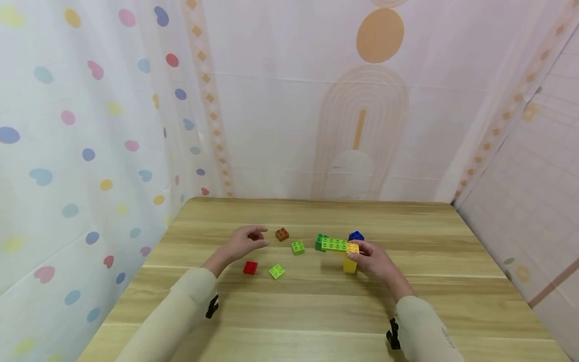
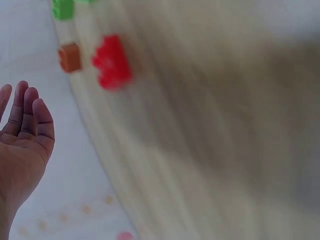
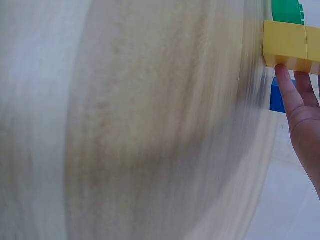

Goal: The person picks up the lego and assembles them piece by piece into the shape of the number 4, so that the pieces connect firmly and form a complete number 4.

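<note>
Right hand (image 1: pixel 373 259): pinches yellow stack (image 1: pixel 350 265), lime bar (image 1: pixel 334 245) adjoining. Left hand (image 1: pixel 246 242): holds nothing, fingers loose, near brown brick (image 1: pixel 282 234). Blue brick (image 1: pixel 356 235): head, right wrist views only. Red brick (image 1: pixel 250 267), on surface (image 1: pixel 307 317): head, left wrist views only.

Bright colours over a tan, wood-grained table (image 1: pixel 280 322)
Below centre, a red block (image 1: pixel 250 267), two lime blocks (image 1: pixel 298 247), a brown-orange block (image 1: pixel 282 234); right of them, a green block (image 1: pixel 318 243), a lime bar (image 1: pixel 334 245), yellow blocks (image 1: pixel 350 265), a blue block (image 1: pixel 356 235). At left, a white curtain (image 1: pixel 40 100) with multicoloured dots and hearts; at the bottom, cream sleeves (image 1: pixel 176 309).
</note>
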{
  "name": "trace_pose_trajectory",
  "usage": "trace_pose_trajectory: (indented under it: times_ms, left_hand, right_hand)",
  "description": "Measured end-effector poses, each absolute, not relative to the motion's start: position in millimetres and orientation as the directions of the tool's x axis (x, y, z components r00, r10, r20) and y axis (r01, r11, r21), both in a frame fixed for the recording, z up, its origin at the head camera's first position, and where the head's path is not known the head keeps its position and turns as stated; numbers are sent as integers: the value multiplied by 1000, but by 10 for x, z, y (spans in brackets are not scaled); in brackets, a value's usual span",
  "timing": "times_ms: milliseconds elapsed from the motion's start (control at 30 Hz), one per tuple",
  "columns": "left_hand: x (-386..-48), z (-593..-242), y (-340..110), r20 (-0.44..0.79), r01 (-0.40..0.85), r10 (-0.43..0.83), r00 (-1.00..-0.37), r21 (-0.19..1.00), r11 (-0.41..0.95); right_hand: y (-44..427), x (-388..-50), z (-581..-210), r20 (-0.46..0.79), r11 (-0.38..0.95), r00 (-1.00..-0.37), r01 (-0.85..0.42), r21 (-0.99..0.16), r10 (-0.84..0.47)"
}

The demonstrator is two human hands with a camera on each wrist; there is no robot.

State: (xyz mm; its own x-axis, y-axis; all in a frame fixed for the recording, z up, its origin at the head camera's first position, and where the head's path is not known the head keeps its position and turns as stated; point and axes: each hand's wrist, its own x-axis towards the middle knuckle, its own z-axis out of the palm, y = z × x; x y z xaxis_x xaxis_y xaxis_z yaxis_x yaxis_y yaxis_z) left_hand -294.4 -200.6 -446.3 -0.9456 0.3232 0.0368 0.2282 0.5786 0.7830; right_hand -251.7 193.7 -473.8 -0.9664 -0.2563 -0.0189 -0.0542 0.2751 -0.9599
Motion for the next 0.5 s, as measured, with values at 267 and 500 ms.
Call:
trace_pose_trajectory:
  times_ms: [267, 500]
  left_hand:
    - [-2799, -4653, -2489, 3, 150, 235, -972, 775, 613]
    - [-2690, -4819, -2675, -14, 144, 248, -969, 780, 608]
  right_hand:
    - [1922, -2496, -4725, -24, 279, -967, -50, -959, -255]
    - [1911, -2473, -4712, -56, 290, -970, -15, -957, -235]
